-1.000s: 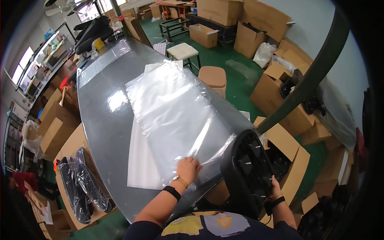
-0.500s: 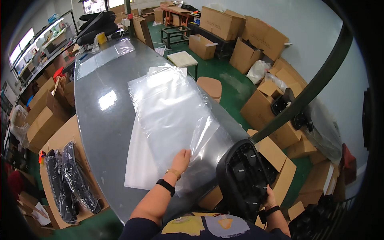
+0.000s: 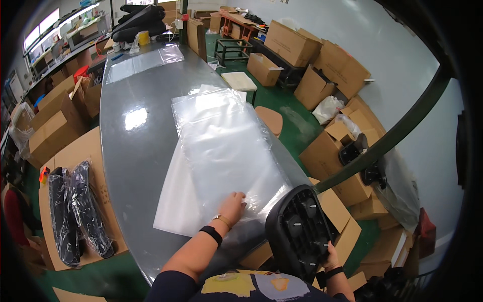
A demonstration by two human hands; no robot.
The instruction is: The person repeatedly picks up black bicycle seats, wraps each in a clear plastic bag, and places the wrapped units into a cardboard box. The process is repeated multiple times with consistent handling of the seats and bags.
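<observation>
Near edge of table, 6 o'clock: left hand (image 3: 232, 205) lies flat, palm down, fingers spread on the near end of the clear plastic bag (image 3: 224, 151); pressing, not pinching.
Right hand (image 3: 330, 251): at 4 o'clock, fingers curled round the lower rim of a black moulded chair part (image 3: 301, 232), held upright off the table's corner.
Bag: flat on the grey table (image 3: 136, 151), running from 6 toward 12 o'clock, atop a stack of similar sheets.
Surroundings: bagged black parts (image 3: 75, 211) on cardboard at 8 o'clock; cartons (image 3: 322, 60) at 2 o'clock.
Risk: the slick film may slide or bunch under a flat palm; judged likely if the part's rim snags the bag mouth.
Risk: a one-handed hold on the part could slip.
</observation>
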